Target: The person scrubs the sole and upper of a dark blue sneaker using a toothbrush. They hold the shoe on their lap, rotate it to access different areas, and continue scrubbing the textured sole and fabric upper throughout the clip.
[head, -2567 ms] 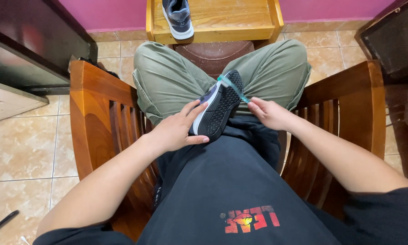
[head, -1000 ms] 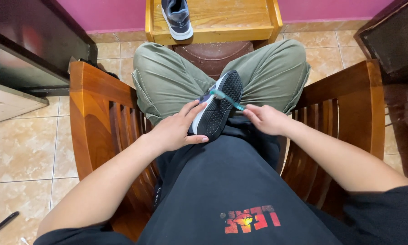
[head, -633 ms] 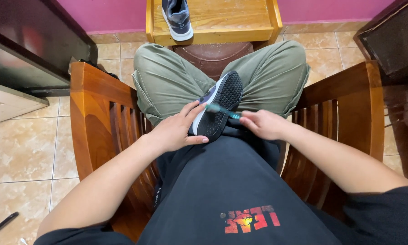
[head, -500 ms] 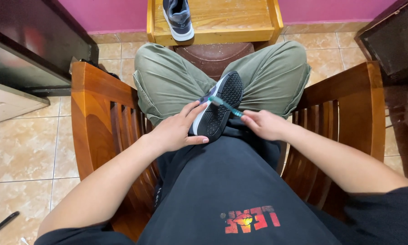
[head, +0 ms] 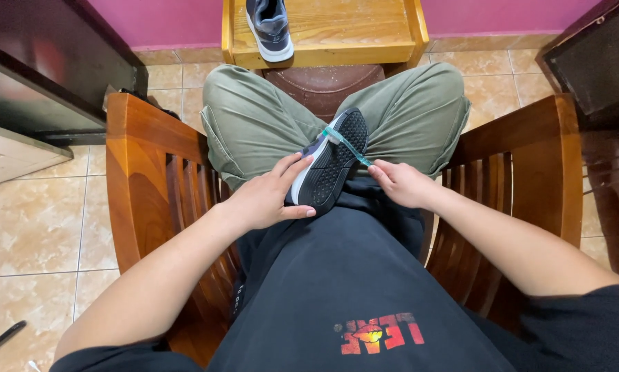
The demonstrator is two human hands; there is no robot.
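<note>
I sit in a wooden armchair (head: 144, 165) with a sneaker (head: 333, 162) on my lap, its black sole turned up. My left hand (head: 268, 196) grips the sneaker's heel end from the left side. My right hand (head: 399, 182) pinches the handle of a teal toothbrush (head: 344, 142), whose head lies across the upper left part of the sole. The toothbrush's bristles are hidden against the sole.
A second grey sneaker (head: 269, 26) rests on a low yellow wooden table (head: 351, 31) ahead of my knees. A brown round stool (head: 323, 79) shows between my legs. Dark furniture (head: 41, 69) stands at left, a dark cabinet (head: 592, 62) at right, on tan floor tiles.
My right hand has been moving the toothbrush back and forth over the sole; the brush head now sits higher on the sole than half a second ago. The left hand stays put.
</note>
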